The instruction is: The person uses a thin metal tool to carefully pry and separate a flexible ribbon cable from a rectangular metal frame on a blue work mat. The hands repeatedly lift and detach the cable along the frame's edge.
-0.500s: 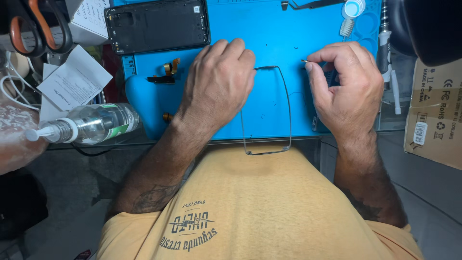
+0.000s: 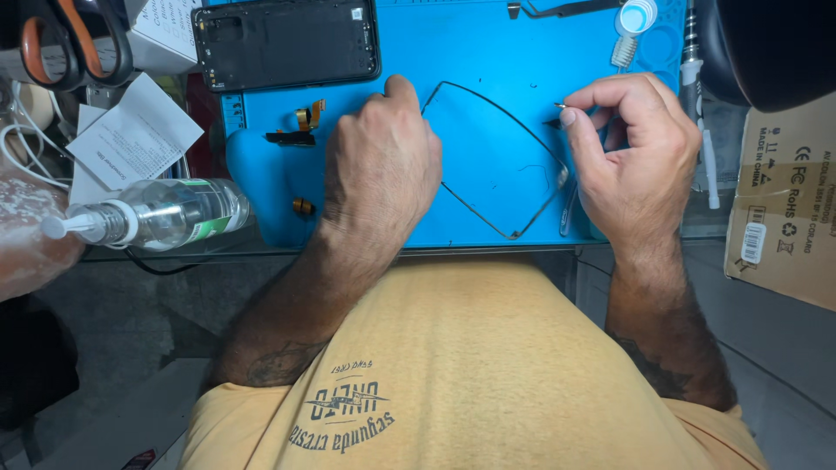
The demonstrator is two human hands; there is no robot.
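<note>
Head view shows a blue mat (image 2: 488, 52) on a cluttered bench. Left hand (image 2: 383, 165) presses curled fingers on a thin black frame (image 2: 501, 178); right hand (image 2: 631, 152) pinches its far corner

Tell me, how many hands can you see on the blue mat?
2. The left hand presses the thin black frame on the blue mat; the right hand pinches the frame's other side.

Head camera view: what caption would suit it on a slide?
Left hand and right hand hold a thin black frame over a blue work mat.
</note>
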